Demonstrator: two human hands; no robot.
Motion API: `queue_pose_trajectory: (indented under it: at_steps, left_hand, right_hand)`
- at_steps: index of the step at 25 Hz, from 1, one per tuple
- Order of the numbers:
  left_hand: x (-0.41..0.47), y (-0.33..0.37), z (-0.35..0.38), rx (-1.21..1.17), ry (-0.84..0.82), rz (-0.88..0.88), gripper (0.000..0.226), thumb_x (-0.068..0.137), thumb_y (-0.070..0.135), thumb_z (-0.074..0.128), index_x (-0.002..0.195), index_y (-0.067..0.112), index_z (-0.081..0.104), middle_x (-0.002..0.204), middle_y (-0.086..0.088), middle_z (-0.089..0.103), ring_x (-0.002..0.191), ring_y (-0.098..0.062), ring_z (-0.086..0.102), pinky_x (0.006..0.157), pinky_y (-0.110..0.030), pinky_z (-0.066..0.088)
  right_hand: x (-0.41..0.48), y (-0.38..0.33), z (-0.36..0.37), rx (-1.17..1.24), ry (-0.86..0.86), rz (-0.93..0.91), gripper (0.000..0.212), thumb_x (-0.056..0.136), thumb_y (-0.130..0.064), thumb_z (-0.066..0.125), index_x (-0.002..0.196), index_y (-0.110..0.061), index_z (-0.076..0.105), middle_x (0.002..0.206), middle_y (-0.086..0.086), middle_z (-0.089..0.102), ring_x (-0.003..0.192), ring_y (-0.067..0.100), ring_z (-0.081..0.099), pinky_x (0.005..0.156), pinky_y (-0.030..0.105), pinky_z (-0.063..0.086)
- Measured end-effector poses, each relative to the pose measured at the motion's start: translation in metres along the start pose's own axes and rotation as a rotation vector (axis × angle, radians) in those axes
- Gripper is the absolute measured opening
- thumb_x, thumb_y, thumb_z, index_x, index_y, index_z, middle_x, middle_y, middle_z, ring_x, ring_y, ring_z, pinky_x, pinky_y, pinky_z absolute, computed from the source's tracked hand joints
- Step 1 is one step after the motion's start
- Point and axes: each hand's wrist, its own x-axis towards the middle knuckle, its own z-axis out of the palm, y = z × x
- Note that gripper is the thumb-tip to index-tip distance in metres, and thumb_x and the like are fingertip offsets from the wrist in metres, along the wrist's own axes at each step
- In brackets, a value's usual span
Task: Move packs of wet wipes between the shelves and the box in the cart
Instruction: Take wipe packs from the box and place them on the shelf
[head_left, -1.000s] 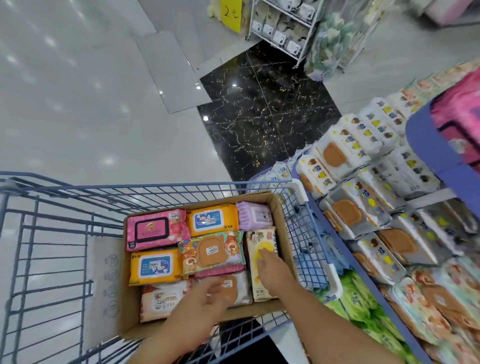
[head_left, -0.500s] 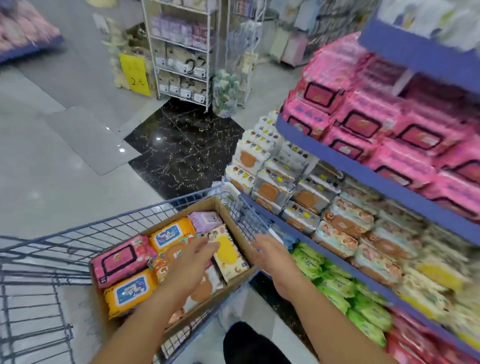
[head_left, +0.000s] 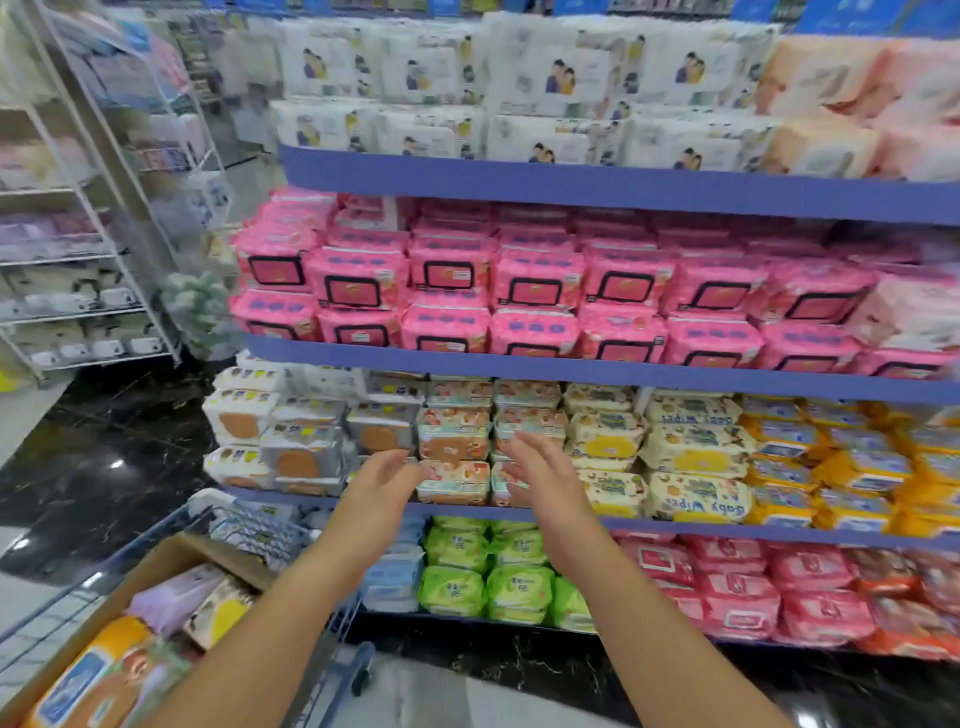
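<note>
Both my hands reach toward the third shelf (head_left: 597, 517) from the top. My left hand (head_left: 382, 480) and my right hand (head_left: 540, 467) are open and empty, palms facing each other on either side of a stack of orange-and-mint wet wipe packs (head_left: 453, 462). Neither hand touches a pack. At the bottom left the cardboard box (head_left: 176, 553) sits in the blue wire cart (head_left: 249, 530), holding yellow, purple and cream packs (head_left: 171, 597).
Blue shelves carry white packs at the top, pink packs (head_left: 540, 291) below, then white, cream and yellow packs, with green (head_left: 485, 571) and red packs lowest. A white wire rack (head_left: 78, 260) stands at the left on a black marble floor.
The view has swung up from the cart to the shelves. Both hands left the box and rose toward the third shelf, empty.
</note>
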Motion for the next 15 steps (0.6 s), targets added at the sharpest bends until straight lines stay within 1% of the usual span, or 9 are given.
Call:
queue_pose_trajectory:
  at_steps: [2, 5, 7, 9, 11, 13, 15]
  left_hand:
    - [0.015, 0.024, 0.076, 0.045, -0.049, 0.021, 0.060, 0.099, 0.047, 0.057, 0.152, 0.026, 0.038, 0.151, 0.003, 0.042, 0.137, -0.025, 0.045, 0.103, -0.041, 0.040]
    - [0.033, 0.058, 0.199, 0.095, -0.138, 0.062, 0.059, 0.099, 0.046, 0.057, 0.151, 0.028, 0.039, 0.147, 0.004, 0.044, 0.130, -0.026, 0.049, 0.099, -0.043, 0.041]
    - [0.040, 0.078, 0.269, 0.116, -0.199, 0.105, 0.055, 0.100, 0.043, 0.057, 0.149, 0.025, 0.042, 0.147, 0.001, 0.046, 0.132, -0.027, 0.049, 0.103, -0.044, 0.041]
    - [0.042, 0.096, 0.336, 0.142, -0.299, 0.147, 0.053, 0.100, 0.041, 0.056, 0.148, 0.021, 0.044, 0.144, 0.001, 0.049, 0.133, -0.026, 0.049, 0.102, -0.041, 0.041]
    - [0.047, 0.110, 0.394, 0.161, -0.388, 0.172, 0.055, 0.099, 0.045, 0.056, 0.148, 0.023, 0.044, 0.147, 0.004, 0.048, 0.130, -0.020, 0.049, 0.102, -0.037, 0.040]
    - [0.054, 0.128, 0.449, 0.180, -0.462, 0.203, 0.056, 0.099, 0.048, 0.056, 0.149, 0.026, 0.043, 0.148, 0.006, 0.047, 0.125, -0.014, 0.049, 0.100, -0.034, 0.038]
    - [0.068, 0.149, 0.503, 0.203, -0.502, 0.223, 0.054, 0.099, 0.048, 0.056, 0.148, 0.026, 0.044, 0.148, 0.007, 0.048, 0.123, -0.013, 0.049, 0.099, -0.032, 0.038]
  right_hand:
    - [0.012, -0.004, -0.077, 0.023, 0.064, -0.016, 0.044, 0.099, -0.047, 0.055, 0.139, -0.031, 0.052, 0.140, -0.006, 0.054, 0.126, 0.018, 0.054, 0.111, 0.048, 0.043]
    - [0.024, -0.003, -0.205, 0.036, 0.165, -0.059, 0.044, 0.098, -0.049, 0.054, 0.138, -0.031, 0.052, 0.140, -0.007, 0.053, 0.129, 0.019, 0.052, 0.112, 0.049, 0.042]
    - [0.025, -0.003, -0.281, 0.033, 0.241, -0.051, 0.046, 0.098, -0.050, 0.054, 0.140, -0.031, 0.051, 0.142, -0.006, 0.052, 0.130, 0.018, 0.052, 0.112, 0.048, 0.041]
    - [0.021, -0.003, -0.350, 0.038, 0.312, -0.041, 0.042, 0.099, -0.051, 0.053, 0.137, -0.033, 0.051, 0.142, -0.007, 0.051, 0.129, 0.017, 0.051, 0.111, 0.046, 0.042]
    - [0.017, -0.003, -0.407, 0.055, 0.382, -0.040, 0.045, 0.100, -0.050, 0.052, 0.141, -0.031, 0.049, 0.140, -0.009, 0.050, 0.127, 0.015, 0.051, 0.109, 0.041, 0.042]
    - [0.017, -0.007, -0.456, 0.062, 0.453, -0.037, 0.048, 0.102, -0.046, 0.051, 0.146, -0.027, 0.046, 0.139, -0.010, 0.048, 0.123, 0.012, 0.048, 0.103, 0.035, 0.042]
    - [0.024, -0.013, -0.499, 0.071, 0.502, -0.046, 0.047, 0.102, -0.044, 0.051, 0.145, -0.026, 0.045, 0.134, -0.012, 0.048, 0.120, 0.010, 0.047, 0.098, 0.030, 0.039]
